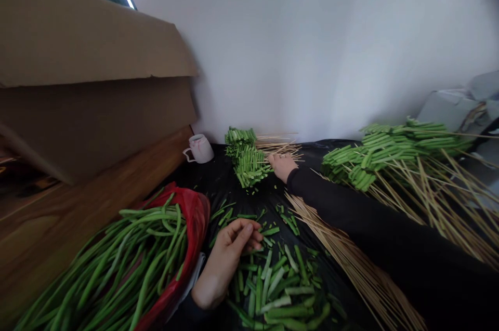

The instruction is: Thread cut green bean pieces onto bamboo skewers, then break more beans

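Cut green bean pieces [280,279] lie scattered on a black plastic sheet [230,190]. Over their left edge is my left hand [234,248], its fingers curled; whether anything is between them is hidden. My right hand [283,164] reaches forward to the sticks of a pile of skewered beans [249,162], fingers bent around or against the stick ends. Loose bamboo skewers [351,258] lie beneath and beside my right sleeve. A larger pile of skewered beans [390,151] is at the right, its sticks pointing toward the lower right.
A red plastic bag [198,216] of long whole beans [132,258] stands at the left front. Behind it are a white mug [200,148] and a large cardboard box [97,118]. A pale wall [292,50] rises at the back. Grey items [448,107] are at the far right.
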Demonstrator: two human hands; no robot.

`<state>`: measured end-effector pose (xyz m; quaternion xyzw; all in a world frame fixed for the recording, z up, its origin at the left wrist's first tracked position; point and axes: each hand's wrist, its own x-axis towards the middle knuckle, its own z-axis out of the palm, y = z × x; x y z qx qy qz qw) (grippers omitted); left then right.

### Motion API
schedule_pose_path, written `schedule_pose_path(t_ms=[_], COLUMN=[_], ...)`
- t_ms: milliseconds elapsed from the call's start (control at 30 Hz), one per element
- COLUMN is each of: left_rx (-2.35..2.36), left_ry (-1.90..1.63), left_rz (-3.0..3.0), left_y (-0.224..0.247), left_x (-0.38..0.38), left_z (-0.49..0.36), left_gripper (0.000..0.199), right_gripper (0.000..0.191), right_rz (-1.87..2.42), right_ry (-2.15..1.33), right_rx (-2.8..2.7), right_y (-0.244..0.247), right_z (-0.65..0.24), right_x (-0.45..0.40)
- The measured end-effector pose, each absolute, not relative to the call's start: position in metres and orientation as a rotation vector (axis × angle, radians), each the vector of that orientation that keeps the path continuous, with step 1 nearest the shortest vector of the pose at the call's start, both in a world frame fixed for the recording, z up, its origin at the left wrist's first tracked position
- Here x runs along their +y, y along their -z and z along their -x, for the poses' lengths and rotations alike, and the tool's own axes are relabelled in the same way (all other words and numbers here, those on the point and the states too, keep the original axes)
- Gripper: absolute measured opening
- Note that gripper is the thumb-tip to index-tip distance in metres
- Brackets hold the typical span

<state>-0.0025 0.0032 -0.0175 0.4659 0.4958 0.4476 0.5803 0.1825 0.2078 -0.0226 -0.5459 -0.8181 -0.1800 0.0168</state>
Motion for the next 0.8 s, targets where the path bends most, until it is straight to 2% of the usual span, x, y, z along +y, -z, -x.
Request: schedule_pose_path(t_ms=[400, 467, 600, 800], left_rx=[1.161, 1.16, 1.147, 1.157], left_ry=[-1.054, -1.062, -1.107, -1.23], left_rz=[-1.125, -1.136, -1.158, -1.133], left_y=[0.016, 0.015, 0.014, 0.014], left_x=[0.003, 0.003, 0.003, 0.004], left_z=[0.002, 0.003, 0.004, 0.008], left_gripper=[0.036, 0.036, 0.035, 0.034], right_gripper=[0.035, 0.035, 0.024, 0.022], right_rz=[1.623, 1.624, 1.613, 1.642], right_ry=[0.674, 0.675, 0.66, 0.627], right_rx=[-2.515, -2.521, -2.536, -2.506], right_y=[0.01, 0.003, -0.016, -0.044], right_z=[-0.182, -0.184, -0.198, -0.235], right_x=[0.182, 0.177, 0.157, 0.102])
